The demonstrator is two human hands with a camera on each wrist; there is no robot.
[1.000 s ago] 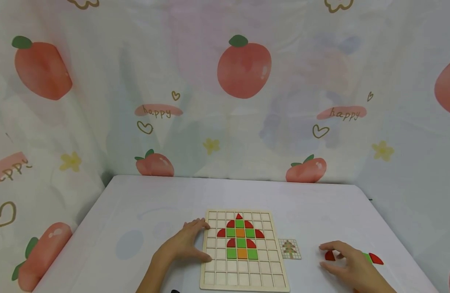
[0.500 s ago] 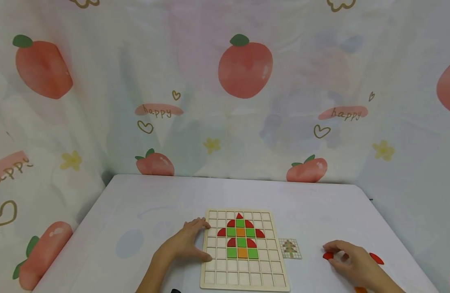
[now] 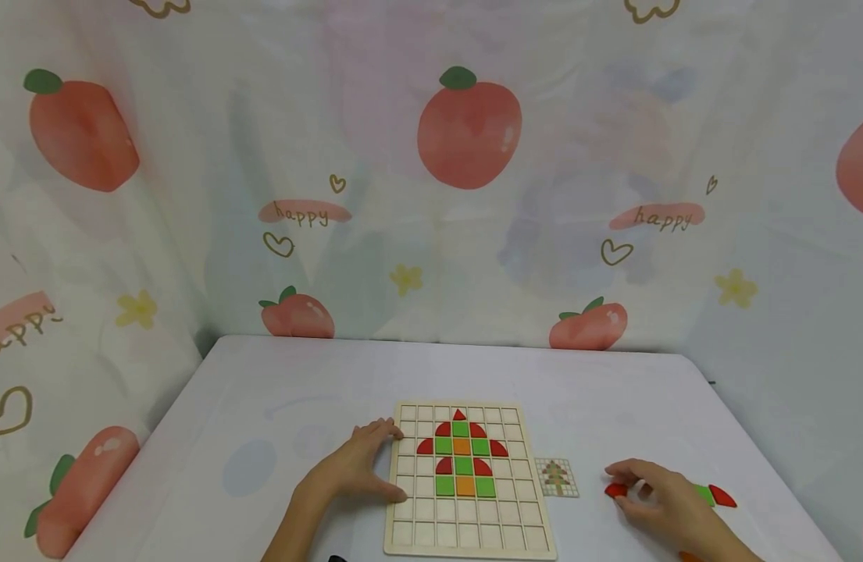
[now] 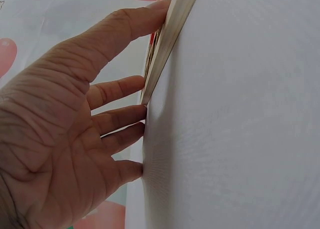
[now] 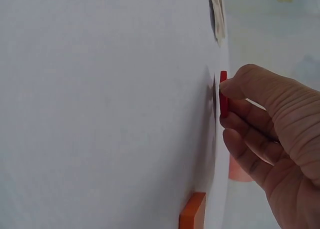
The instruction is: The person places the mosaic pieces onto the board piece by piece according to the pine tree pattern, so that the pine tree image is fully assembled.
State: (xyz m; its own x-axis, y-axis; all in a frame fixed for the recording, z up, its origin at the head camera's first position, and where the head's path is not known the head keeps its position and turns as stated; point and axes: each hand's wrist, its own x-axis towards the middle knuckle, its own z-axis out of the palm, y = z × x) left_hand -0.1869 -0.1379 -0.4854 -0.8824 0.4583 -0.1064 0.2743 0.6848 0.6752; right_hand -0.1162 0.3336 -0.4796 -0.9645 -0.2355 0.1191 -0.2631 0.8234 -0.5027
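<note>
A pale wooden grid board (image 3: 415, 535) lies on the table, with red, green and orange tiles set in a tree shape. My left hand (image 3: 352, 466) rests along its left side. The thumb touches the board's edge in the left wrist view, and the other fingers are spread, fairly straight. Right of the board, my right hand (image 3: 661, 503) pinches a red tile (image 5: 223, 95) with a curved edge between thumb and fingers. The right wrist view shows that tile held just off the white tabletop, its shadow beside it.
A small pattern card (image 3: 556, 477) with a tree picture lies against the board's right side. Beyond the right hand are a green tile (image 3: 705, 494) and another red tile (image 3: 722, 496). An orange tile (image 5: 193, 212) lies nearer the body. A printed cloth (image 3: 431, 257) hangs behind the table.
My right hand has closed on the red tile, lifted it and shifted slightly left, uncovering part of the green tile again. The left hand and the board have stayed still.
</note>
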